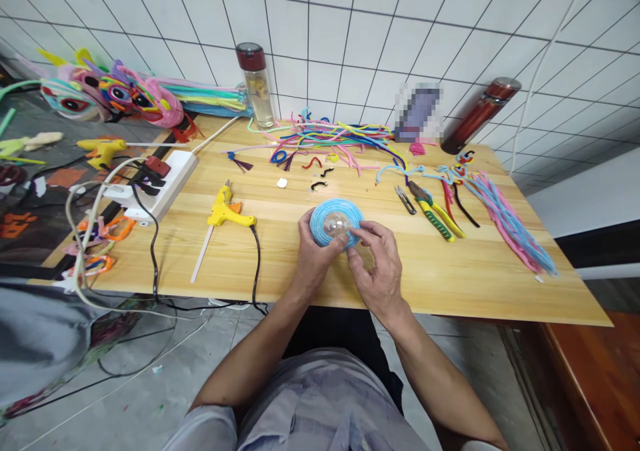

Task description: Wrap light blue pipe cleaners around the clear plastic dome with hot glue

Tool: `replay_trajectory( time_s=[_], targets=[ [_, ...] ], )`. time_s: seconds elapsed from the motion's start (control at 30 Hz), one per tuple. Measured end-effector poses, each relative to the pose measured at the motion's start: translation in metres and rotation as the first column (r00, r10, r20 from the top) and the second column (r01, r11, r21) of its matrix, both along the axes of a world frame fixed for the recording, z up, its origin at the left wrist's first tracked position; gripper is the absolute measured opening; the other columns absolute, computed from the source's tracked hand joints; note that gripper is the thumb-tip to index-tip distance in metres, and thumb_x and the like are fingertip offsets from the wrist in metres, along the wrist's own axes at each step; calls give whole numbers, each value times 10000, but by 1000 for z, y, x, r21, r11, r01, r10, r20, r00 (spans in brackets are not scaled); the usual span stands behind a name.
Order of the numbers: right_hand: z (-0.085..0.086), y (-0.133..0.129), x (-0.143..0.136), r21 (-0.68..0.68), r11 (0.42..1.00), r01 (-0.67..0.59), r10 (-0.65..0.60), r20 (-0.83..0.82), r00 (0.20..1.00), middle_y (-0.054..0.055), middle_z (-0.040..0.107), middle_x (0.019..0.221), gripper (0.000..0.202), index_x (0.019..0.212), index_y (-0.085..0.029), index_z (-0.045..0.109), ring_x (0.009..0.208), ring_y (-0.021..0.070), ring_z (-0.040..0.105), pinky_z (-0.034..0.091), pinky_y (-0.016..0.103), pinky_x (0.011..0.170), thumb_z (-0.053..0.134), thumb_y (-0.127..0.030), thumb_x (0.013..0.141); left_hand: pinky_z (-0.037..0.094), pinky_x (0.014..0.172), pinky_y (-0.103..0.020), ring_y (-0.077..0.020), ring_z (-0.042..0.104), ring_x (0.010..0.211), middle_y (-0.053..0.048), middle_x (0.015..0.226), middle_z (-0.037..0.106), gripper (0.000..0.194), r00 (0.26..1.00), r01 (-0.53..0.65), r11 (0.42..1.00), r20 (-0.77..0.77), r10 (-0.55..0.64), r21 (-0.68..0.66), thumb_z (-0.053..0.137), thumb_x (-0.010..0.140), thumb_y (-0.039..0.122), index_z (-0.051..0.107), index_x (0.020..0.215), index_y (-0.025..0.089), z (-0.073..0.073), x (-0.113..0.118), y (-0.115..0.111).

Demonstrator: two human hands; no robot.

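Note:
A round blue coil (326,212) with a clear, shiny dome in its middle is held above the wooden table near its front edge. My left hand (320,254) grips the coil from the left, its thumb along the lower rim. My right hand (379,261) is at the coil's right side, with thumb and index finger pinched on its lower right rim. A yellow glue gun (227,212) with a clear stick lies to the left. Small snips (405,199) and green-yellow pliers (433,214) lie to the right.
Colourful pipe cleaners (340,134) lie along the table's back, pink and blue ones (515,227) at right. A glass bottle (259,91) and a red flask (483,114) stand by the wall. A power strip (167,187) with cables sits left, near colourful fuzzy figures (125,97).

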State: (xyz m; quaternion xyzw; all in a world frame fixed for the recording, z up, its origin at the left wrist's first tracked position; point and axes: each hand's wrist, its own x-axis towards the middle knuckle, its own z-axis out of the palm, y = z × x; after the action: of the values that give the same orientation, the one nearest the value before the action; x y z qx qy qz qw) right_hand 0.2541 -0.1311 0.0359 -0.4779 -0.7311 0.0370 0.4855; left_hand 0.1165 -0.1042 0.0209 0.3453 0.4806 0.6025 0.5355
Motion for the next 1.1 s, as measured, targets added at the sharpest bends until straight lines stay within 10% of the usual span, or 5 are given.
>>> replay_trajectory(
  time_s=[1.1],
  targets=[
    [1,-3,0,39,998,52,-54,46,997,154,701,1263,246,1228,-232,726,1161,288,723,669,472,885,617,-186,1012,550,1115,-501,-316,664,1261,-136,1369,628,936,997,45,999,-70,-44,6,907,653,391,435,1442,217,-2,0,1]
  ],
)
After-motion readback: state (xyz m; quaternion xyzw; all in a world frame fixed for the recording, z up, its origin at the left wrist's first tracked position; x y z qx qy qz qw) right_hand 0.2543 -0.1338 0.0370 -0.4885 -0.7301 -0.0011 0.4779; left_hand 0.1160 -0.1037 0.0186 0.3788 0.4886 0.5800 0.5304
